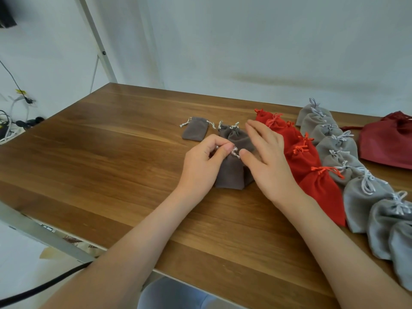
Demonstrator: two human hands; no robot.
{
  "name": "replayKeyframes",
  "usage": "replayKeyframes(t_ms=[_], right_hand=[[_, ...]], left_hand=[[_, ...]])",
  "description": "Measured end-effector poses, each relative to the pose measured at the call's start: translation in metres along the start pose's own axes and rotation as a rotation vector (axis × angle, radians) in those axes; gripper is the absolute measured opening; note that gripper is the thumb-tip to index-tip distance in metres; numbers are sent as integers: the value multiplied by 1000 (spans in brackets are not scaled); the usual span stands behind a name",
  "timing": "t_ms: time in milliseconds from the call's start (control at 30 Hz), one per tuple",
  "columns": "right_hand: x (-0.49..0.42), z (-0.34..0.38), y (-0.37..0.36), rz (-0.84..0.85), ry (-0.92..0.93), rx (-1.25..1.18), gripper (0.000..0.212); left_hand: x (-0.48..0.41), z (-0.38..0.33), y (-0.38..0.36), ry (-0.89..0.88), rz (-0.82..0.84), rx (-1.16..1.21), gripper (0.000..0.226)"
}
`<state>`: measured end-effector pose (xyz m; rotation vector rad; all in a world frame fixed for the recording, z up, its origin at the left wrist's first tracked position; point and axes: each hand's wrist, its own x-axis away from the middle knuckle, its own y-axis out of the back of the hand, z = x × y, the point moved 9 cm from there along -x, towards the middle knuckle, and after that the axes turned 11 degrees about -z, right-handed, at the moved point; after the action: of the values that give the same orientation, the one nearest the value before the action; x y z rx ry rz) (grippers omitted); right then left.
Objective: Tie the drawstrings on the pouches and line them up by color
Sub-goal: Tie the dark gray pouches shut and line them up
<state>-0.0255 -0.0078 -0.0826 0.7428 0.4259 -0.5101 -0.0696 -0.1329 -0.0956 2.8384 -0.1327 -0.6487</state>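
Slippage is the main risk: the left hand point(205, 161) pinches the thin white drawstring cord point(235, 151) at the mouth of the taupe velvet pouch point(229, 175) on the brown wooden table point(111, 152), while the right hand point(267, 157) hovers with fingers spread, holding nothing — so any knot not yet snug could loosen. Right of that pouch, the row of red velvet pouches point(312, 161) lies close enough for a wrist to nudge; beyond it, a flat taupe pouch point(195, 131) looks untied.
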Motion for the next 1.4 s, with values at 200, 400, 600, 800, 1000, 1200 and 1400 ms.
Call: replayKeyframes(t_ms=[200,400,600,800,1000,1200,1400], right_hand=[[-2,-5,4,-17,-159,-152,28],[2,-12,-6,58,-337,-347,14],[0,1,8,-86,-126,-97,8],[-2,6,11,-131,-32,-36,8],[0,-6,-6,47,-309,-267,6],[12,-16,-20,185,-529,-417,12],[18,-16,-24,152,-609,-481,10]], left_hand=[[2,-9,1,-18,-13,80,17],[5,-15,0,-46,6,83,12],[4,-6,-3,1,19,2,14],[4,3,-14,42,125,-85,19],[6,-5,-1,22,17,-6,16],[7,-13,5,-24,-49,-29,13],[6,-18,13,-136,-165,-113,13]])
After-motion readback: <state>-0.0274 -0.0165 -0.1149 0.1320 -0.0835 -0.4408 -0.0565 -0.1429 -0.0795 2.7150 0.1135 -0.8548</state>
